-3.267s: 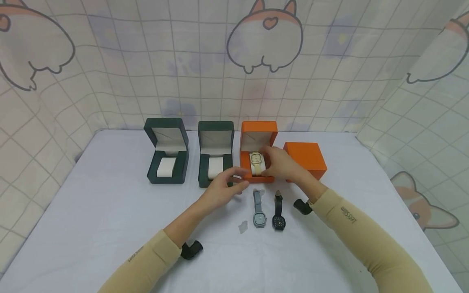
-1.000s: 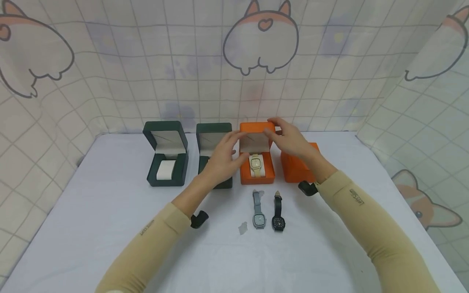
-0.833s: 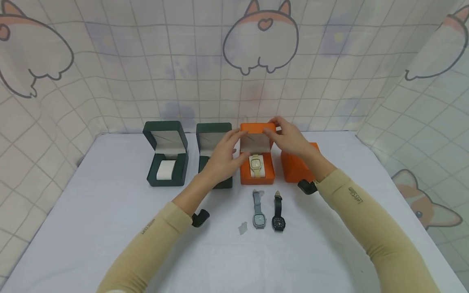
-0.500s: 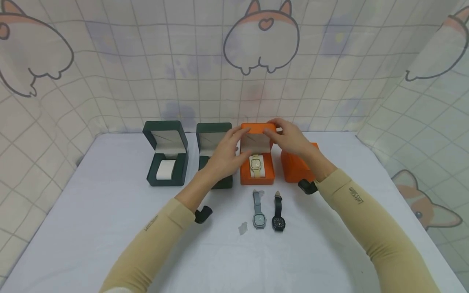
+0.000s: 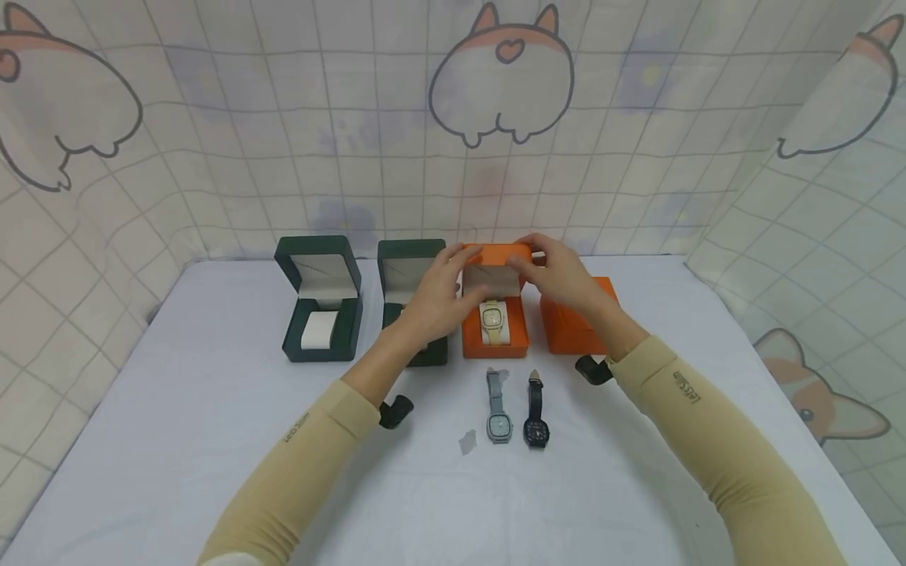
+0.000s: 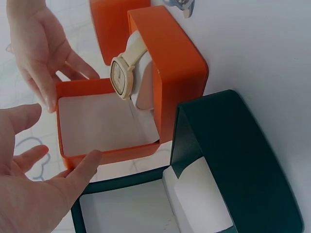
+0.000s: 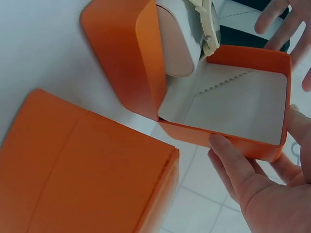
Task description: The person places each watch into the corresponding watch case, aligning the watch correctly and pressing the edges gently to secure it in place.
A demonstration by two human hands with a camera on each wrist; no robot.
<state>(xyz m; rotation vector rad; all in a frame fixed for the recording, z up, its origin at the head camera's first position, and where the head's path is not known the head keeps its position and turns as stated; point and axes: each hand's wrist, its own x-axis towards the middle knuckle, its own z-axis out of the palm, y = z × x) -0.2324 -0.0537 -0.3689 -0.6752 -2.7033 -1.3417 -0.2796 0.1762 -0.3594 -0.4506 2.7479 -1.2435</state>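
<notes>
- Nearest, a blue watch [image 5: 499, 427] and a black watch [image 5: 536, 433] are laid.
- Beyond, the cream watch [image 5: 491, 318] is seated in the open orange box [image 5: 517, 338].
- Its lid [image 5: 497, 253] is pinched by the right hand [image 5: 561, 273], touched by the spread-fingered left hand [image 5: 433, 305].
- Lid closing seems in hand; even pressure is called for.

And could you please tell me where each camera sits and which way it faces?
Head: worn on the head, looking forward and down at the table; the left hand, right hand and sleeved forearms show.
Left wrist: worn there, facing the open orange box and a green box; left hand lower left, right hand upper left.
Right wrist: worn there, facing the same box and a second orange box; right hand lower right, left fingers upper right.
Shared: both wrist views show the cream watch.
</notes>
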